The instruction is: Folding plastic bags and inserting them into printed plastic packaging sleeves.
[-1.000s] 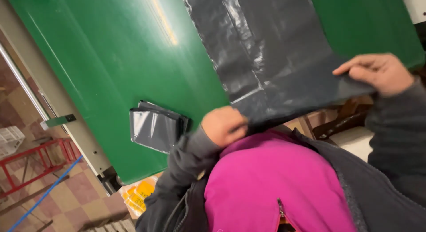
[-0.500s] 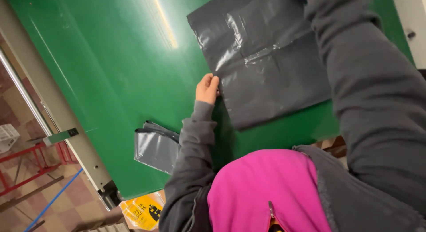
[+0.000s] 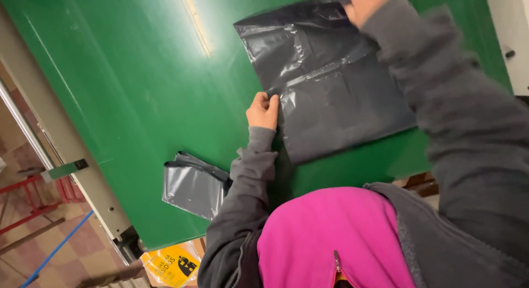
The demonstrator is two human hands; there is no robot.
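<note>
Where half a sec ago the black plastic bag sat a bit crooked w/ my right arm swung across it, it's now laid out flat on the green table, and a full sec back it was up in the air between both hands, so the lifting part is done and I'm at the smoothing-down stage, I'd say. My left hand sits at the bag's left edge, fingers curled and thumb against them, pinching or pressing that edge; can't tell which. My right hand is at the bag's far edge, mostly cut off by the top of the view, so I can't tell if it grips or just pushes down; the grey sleeve covers part of the bag's right side. Bag is creased, w/ fold lines across the middle, lying closed and flat; nothing shows inside it, and its mouth isn't visible to me. Near-left on the table, just beside my left elbow, is a folded stack of grey bags, also flat, not touching the bag I'm working. Below the table's near edge there's a yellow package on the floor side; contents not visible.
</note>
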